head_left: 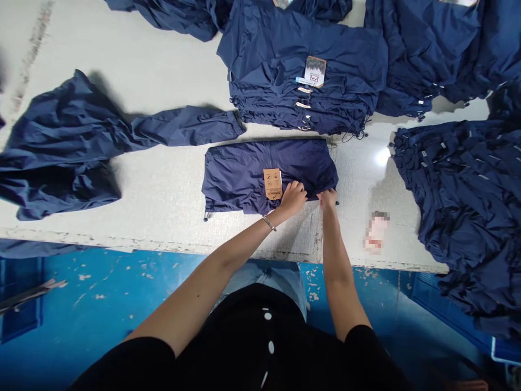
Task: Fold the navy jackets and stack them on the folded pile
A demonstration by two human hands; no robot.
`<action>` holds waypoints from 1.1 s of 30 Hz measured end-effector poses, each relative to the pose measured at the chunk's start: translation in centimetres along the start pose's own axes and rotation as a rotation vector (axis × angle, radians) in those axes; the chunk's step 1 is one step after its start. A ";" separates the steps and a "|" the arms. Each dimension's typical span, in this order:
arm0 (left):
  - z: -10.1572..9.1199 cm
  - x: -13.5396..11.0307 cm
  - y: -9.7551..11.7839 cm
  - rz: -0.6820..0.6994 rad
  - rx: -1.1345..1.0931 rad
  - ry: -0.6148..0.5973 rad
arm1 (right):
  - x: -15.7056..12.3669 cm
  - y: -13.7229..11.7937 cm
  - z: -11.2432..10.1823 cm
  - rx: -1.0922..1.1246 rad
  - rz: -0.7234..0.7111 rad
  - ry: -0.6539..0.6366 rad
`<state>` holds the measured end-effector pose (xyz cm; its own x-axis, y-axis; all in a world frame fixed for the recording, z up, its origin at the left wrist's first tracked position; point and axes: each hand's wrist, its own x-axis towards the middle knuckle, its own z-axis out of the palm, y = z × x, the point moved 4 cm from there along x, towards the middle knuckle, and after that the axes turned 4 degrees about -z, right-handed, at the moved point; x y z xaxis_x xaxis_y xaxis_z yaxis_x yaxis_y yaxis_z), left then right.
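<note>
A folded navy jacket (236,174) lies flat on the white table in front of me, with a brown cardboard hang tag (272,183) on its middle. My left hand (292,198) is closed on the near edge of the jacket, just right of the tag, and a bracelet circles that wrist. Close by, my right hand (326,199) pinches the same edge near the right corner. A small cord end (205,218) sticks out at the jacket's lower left corner.
Behind the jacket stands a stack of folded navy jackets (301,49). One loose navy garment (81,125) lies spread at left, its sleeve reaching toward the stack. A big pile of navy garments (468,190) hangs over the table's front edge (203,250) at right.
</note>
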<state>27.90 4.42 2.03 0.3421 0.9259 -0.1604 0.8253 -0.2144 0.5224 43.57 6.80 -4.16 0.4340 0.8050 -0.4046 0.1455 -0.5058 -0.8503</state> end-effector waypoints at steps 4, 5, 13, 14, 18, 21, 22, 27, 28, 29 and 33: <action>0.6 -2.1 0.0 0.072 -0.010 -0.007 | -1.6 -0.1 -4.2 -0.109 -0.104 0.232; 0.1 -2.8 -0.5 0.087 -0.038 0.031 | -1.8 -0.9 -4.5 -0.175 -0.211 0.266; -4.3 -8.6 -13.8 -0.424 -0.007 0.301 | -1.5 -4.7 3.3 -1.051 -0.897 -0.279; -4.1 -8.9 -15.3 -0.454 0.013 0.256 | -1.3 -4.0 3.8 -1.100 -0.887 -0.320; -2.9 -9.3 -19.0 -0.501 0.049 0.171 | -0.3 -1.1 3.8 -1.146 -0.804 -0.336; -2.5 -9.1 -19.7 -0.493 0.033 0.179 | 0.2 -0.2 3.6 -1.135 -0.791 -0.323; -2.5 -9.0 -19.7 -0.488 0.018 0.178 | 0.3 -0.2 3.7 -1.128 -0.787 -0.327; -4.7 -11.0 -20.2 -0.432 -0.130 0.177 | 0.9 -2.2 2.7 -1.020 -0.726 -0.376; -5.8 -12.1 -20.7 -0.432 -0.154 0.228 | 1.2 -3.0 2.1 -0.978 -0.716 -0.349; -7.0 -13.3 -21.5 -0.460 -0.172 0.302 | 1.5 -3.8 1.3 -0.932 -0.703 -0.300; -10.9 -18.1 -25.8 -0.911 -0.353 0.593 | 3.4 -6.1 -2.1 -0.712 -0.471 -0.046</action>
<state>-4.49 -3.42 0.58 -0.6621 0.7136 -0.2287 0.4535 0.6245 0.6358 46.06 11.96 0.32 0.1540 0.9841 -0.0880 0.8325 -0.1772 -0.5250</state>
